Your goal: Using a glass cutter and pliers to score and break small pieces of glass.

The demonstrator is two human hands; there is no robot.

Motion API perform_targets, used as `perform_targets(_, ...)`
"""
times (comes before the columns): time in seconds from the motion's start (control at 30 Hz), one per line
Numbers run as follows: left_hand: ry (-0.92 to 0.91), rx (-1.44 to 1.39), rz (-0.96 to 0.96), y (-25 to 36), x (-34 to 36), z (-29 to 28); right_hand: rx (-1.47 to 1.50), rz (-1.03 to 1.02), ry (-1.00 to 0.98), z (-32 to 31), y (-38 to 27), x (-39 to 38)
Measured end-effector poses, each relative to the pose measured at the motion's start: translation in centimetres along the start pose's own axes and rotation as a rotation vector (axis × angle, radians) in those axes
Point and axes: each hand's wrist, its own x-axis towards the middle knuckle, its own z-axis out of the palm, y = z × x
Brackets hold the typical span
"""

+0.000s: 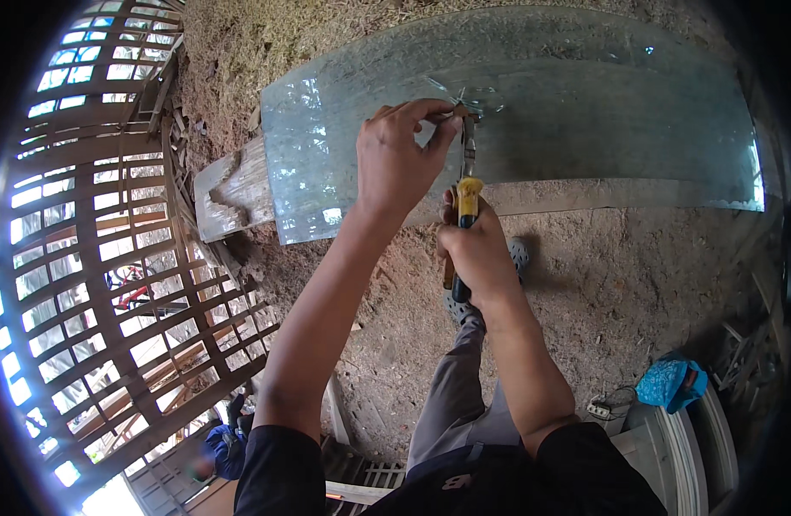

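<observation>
My right hand (483, 258) is wrapped round the yellow-and-black handles of a pair of pliers (469, 202), whose metal jaws point away from me. At the jaw tips, my left hand (394, 155) has its thumb and forefinger pinched together. A few thin, shiny, looping strands (490, 101) spread out from that spot; they look like wire, but their material is too fine to tell. Whatever lies between my left fingertips is mostly hidden. Beneath both hands' far side is a large, greenish, see-through sheet (585, 120) with a curved far edge.
A weathered board (232, 189) sticks out at the sheet's left end. Wooden slats (95, 249) form a lattice on the left. A blue cloth item (671, 384) lies at the lower right, close to a power strip (598, 410). My grey shoes (462, 307) stand on bare ground.
</observation>
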Motion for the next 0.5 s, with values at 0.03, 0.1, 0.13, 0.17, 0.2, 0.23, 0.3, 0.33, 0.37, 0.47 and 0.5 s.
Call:
perform_targets(0.03,0.007,0.000,-0.002,0.1,0.6,0.3,0.005,-0.002,0.002,-0.2,-0.4,0.2)
perform_targets(0.1,-0.011,0.006,0.006,0.0,1.4,0.9,0.113,0.099,-0.042,-0.7,-1.0,0.5)
perform_targets(0.13,-0.021,0.012,0.014,-0.1,1.7,1.2,0.117,0.099,-0.040,-0.9,-1.2,0.5)
perform_targets(0.17,-0.025,0.011,0.016,-0.1,1.9,1.4,0.176,0.120,-0.059,-1.1,-1.5,0.5)
perform_targets(0.2,-0.037,0.045,0.013,-0.2,2.0,1.6,0.246,0.145,-0.079,-1.3,-1.7,0.6)
perform_targets(0.23,-0.049,0.080,0.010,-0.2,2.1,1.7,0.237,0.144,-0.076,-1.6,-1.9,0.6)
perform_targets(0.3,-0.048,0.061,-0.003,-0.2,2.1,1.7,0.295,0.164,-0.134,-2.1,-2.2,0.4)
perform_targets(0.33,-0.037,0.042,-0.014,-0.1,2.1,1.5,0.285,0.176,-0.126,-2.3,-2.4,0.4)
perform_targets(0.37,-0.039,0.044,-0.017,-0.1,1.9,1.2,0.360,0.194,-0.196,-2.5,-2.6,0.2)
perform_targets(0.47,-0.072,-0.069,-0.176,-0.2,0.3,-0.9,0.380,0.222,-0.292,-3.2,-3.0,-1.6)
perform_targets(0.5,-0.097,-0.058,-0.220,-0.4,-0.6,-1.8,0.325,0.229,-0.355,-3.9,-3.3,-2.7)
